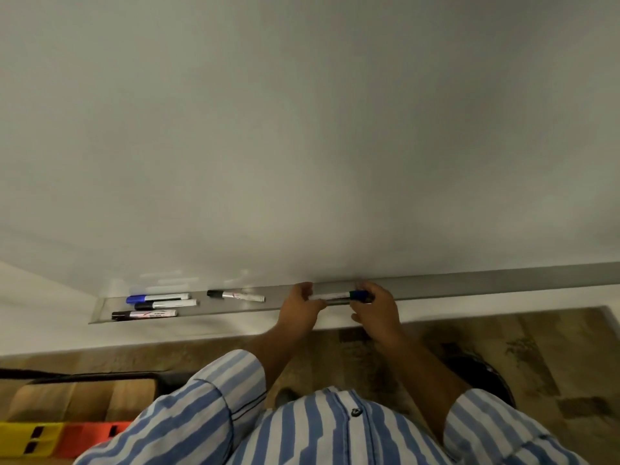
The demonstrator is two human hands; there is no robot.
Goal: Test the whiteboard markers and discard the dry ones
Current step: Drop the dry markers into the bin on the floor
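My left hand (299, 305) grips white barrel of marker (339, 296), lower centre of frame, just above tray (469, 286). My right hand (374, 305) pinches its blue cap. Four other markers (157, 305) lie in tray, lower left. Whiteboard (302, 129) fills upper frame.

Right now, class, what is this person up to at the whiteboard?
A person in a striped shirt stands at the whiteboard holding one marker level over the tray. The left hand grips the white barrel and the right hand grips the blue cap end, as if to pull the cap off, though it looks still on. Four other markers lie capped in the tray to the left: three grouped and one apart. No test marks show on the board.
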